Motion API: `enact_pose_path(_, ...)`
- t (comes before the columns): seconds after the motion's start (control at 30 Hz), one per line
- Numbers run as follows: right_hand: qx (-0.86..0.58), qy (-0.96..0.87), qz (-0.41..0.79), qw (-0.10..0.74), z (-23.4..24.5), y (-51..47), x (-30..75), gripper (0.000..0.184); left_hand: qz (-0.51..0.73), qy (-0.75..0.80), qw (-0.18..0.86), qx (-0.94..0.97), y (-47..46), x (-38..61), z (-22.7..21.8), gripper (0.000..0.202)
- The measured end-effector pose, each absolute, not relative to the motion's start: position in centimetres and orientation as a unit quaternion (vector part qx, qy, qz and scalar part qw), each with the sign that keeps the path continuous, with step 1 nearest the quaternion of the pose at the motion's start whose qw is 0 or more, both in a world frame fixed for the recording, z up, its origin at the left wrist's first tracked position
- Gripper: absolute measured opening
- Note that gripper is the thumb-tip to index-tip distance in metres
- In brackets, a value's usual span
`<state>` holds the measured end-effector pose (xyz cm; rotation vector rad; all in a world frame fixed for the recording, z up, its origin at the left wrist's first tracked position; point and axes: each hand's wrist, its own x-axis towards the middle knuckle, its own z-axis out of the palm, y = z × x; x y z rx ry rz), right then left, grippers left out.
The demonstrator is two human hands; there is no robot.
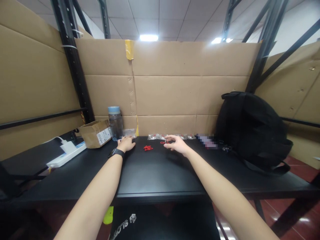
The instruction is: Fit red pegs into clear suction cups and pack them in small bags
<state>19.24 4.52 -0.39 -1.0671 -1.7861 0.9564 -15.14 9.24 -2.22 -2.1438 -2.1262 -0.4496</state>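
Note:
My right hand (178,146) is closed in a pinch on a small red cord loop (162,142), just above the black table; a small shiny bit shows at the fingertips. My left hand (126,144), with a dark watch on the wrist, rests at the back left of the table. Its fingers are stretched toward a clear plastic bag (130,132), and whether they touch it I cannot tell. Between the hands lies a little pile of red cords (148,148). Along the back edge runs a row of clear packets (153,136) with red bits inside, partly behind my right hand.
An opened cardboard box (93,135) and a water bottle (115,125) stand at the left, beside a white power strip (66,158). A black backpack (252,130) fills the right side. Cardboard panels (165,93) wall off the table's back (160,180).

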Motion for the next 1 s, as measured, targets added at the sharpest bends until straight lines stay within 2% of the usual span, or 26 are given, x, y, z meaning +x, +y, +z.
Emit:
enact_pose_path(0.47, -0.417, -0.725, 0.378, 0.396, -0.5, 4.6, 19.3, 0.053, -0.210, -0.737, 0.145, -0.626, 8.3, -16.6, -0.9, 0.035)
enact_pose_path(0.73, -0.415, -0.727, 0.386, 0.388, -0.7, 4.8, 19.4, 0.053, -0.222, -0.709, 0.127, -0.657, 8.8, -17.1, -1.7, 0.036)
enact_pose_path(1.0, -0.417, -0.728, 0.388, 0.383, -0.5, 4.5, 19.3, 0.052, -0.222, -0.721, 0.166, -0.636, 8.9, -16.4, -1.6, 0.030)
